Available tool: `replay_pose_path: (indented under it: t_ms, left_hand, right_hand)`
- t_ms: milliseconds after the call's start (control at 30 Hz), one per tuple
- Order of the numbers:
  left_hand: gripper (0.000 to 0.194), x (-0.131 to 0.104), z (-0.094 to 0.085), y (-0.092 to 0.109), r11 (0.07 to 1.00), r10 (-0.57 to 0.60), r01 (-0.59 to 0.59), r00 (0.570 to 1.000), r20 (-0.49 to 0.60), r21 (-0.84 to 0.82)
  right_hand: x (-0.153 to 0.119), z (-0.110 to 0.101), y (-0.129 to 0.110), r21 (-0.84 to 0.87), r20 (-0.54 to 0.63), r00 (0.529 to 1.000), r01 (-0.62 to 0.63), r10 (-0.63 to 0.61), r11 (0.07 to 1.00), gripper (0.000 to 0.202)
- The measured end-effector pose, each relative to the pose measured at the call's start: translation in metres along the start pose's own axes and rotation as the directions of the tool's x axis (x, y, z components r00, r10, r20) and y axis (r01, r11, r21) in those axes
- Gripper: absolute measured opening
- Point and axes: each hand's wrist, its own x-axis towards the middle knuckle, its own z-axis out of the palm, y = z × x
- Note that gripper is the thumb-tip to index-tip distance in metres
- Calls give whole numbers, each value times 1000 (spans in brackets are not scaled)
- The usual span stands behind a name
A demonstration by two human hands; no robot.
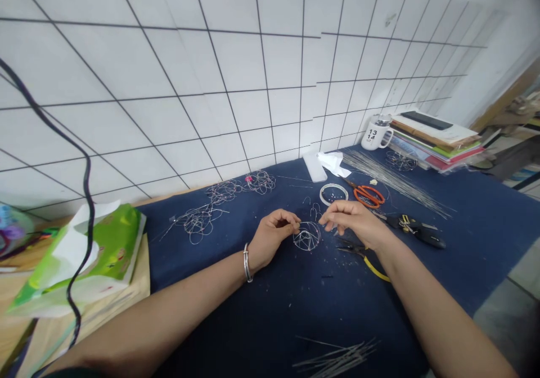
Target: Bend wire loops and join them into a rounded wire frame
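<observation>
My left hand (275,236), with a silver bangle at the wrist, pinches the edge of a small round wire frame (307,243) bent into loops with tiny pinkish dots. Just to its right, my right hand (349,220) has thumb and fingers drawn together; whatever they hold is too small to make out. Bent wire pieces (314,210) lie behind the frame. Under and beside my right hand are pliers with a yellow handle (375,268). A white ring-shaped dish (333,194) with small bits in it sits beyond my right fingers.
Tangled wire shapes (198,223) lie at the left back. Orange-handled scissors (369,196), a black tool (415,230) and a bundle of straight wires (392,181) lie right. A mug (374,133) and stacked books (439,139) stand behind. More wires (337,360) lie in front; a green tissue pack (93,254) is left.
</observation>
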Motion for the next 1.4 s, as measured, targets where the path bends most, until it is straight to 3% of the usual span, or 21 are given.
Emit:
replay_pose_path:
  t_ms: [367, 1400]
  left_hand:
    - [15, 0, -1, 0, 1000, -13, 13, 1000, 7, -4]
    - [19, -3, -1, 3, 998, -63, 64, 991, 117, -11]
  right_hand:
    - [1, 6, 0, -27, 104, 991, -82, 84, 996, 10]
    - [2, 2, 3, 1, 48, 996, -73, 73, 997, 12]
